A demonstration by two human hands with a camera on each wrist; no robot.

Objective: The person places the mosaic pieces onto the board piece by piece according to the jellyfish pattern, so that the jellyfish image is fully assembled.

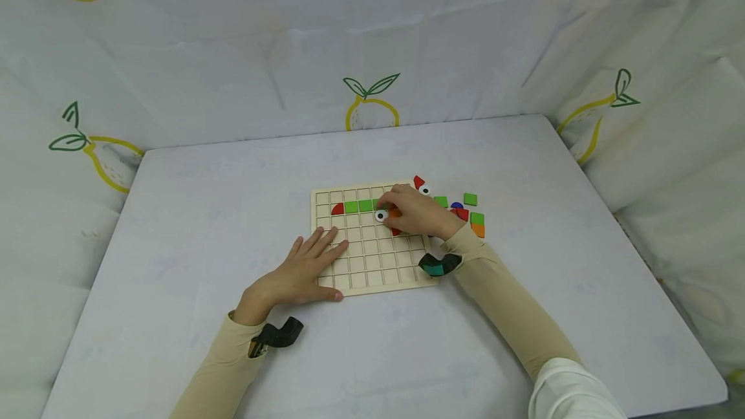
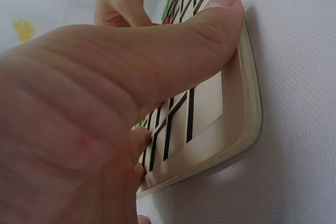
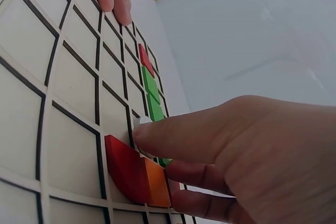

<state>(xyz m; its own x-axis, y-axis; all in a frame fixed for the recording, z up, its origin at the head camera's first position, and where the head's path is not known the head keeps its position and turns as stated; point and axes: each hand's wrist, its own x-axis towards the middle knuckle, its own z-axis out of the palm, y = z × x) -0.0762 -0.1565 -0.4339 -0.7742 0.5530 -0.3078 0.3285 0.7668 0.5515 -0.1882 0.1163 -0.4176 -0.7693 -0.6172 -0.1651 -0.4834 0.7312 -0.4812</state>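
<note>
A wooden grid board (image 1: pixel 372 264) lies flat on the table. Across its upper part runs a red quarter-round tile (image 1: pixel 338 209), followed by several green square tiles (image 1: pixel 357 206). My right hand (image 1: pixel 416 212) is over the board's upper right, its thumb and fingertips around a round white eye piece (image 1: pixel 381 215) with a black pupil. Right by that hand sit an orange tile (image 3: pixel 156 183) and a red curved tile (image 3: pixel 126 171), set in the grid. My left hand (image 1: pixel 302 273) rests with spread fingers on the board's left edge, thumb at the lower left corner (image 2: pixel 247 135).
Right of the board lie loose pieces: green squares (image 1: pixel 470 199), an orange tile (image 1: pixel 478 231), a red tile (image 1: pixel 462 214) and a partly covered blue round piece (image 1: pixel 456 205). Another eye piece (image 1: pixel 425 191) and a red piece (image 1: pixel 418 182) sit at the board's upper right corner.
</note>
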